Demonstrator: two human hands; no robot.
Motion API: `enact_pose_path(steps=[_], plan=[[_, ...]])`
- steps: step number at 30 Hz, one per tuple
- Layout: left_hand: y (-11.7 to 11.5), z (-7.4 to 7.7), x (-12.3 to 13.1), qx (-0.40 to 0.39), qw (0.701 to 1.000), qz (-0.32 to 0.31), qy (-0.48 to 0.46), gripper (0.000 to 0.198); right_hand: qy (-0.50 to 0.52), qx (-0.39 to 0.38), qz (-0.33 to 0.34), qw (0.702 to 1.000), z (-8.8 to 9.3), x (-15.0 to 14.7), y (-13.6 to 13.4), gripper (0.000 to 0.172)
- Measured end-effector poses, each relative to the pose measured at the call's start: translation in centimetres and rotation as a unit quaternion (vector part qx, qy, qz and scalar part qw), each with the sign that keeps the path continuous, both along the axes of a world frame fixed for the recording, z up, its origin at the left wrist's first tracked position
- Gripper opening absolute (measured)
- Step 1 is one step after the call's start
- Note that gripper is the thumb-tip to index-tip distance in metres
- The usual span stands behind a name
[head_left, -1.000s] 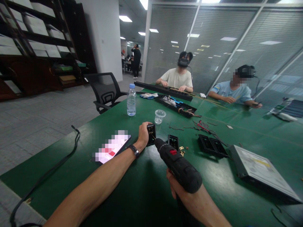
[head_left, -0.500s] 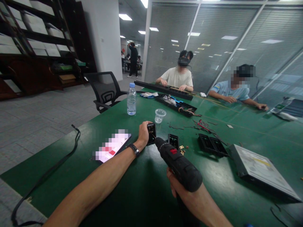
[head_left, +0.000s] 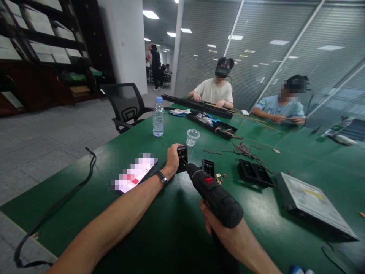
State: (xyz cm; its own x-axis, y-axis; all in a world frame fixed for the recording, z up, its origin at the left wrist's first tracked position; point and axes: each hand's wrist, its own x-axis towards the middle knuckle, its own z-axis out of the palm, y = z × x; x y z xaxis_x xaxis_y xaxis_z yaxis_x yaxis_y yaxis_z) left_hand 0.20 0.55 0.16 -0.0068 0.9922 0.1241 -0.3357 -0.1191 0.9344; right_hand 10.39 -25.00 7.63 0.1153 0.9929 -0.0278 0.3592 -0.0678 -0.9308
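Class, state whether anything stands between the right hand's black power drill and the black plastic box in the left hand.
Nothing visible does: the drill in the right hand points directly at the open face of the box.

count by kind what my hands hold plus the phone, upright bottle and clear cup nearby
Power drill, in the right hand: 1
Black case, in the left hand: 1
Phone: 1
Upright bottle: 1
Clear cup: 1
Total: 5
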Motion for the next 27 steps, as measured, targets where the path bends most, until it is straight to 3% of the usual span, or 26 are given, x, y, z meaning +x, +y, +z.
enact_pose_path(steps=[27], plan=[[-0.15, 0.22, 0.03, -0.025, 1.0, -0.004, -0.015, 0.044, -0.009, -0.001, 0.002, 1.0, -0.02, 0.11, -0.09, 0.016]])
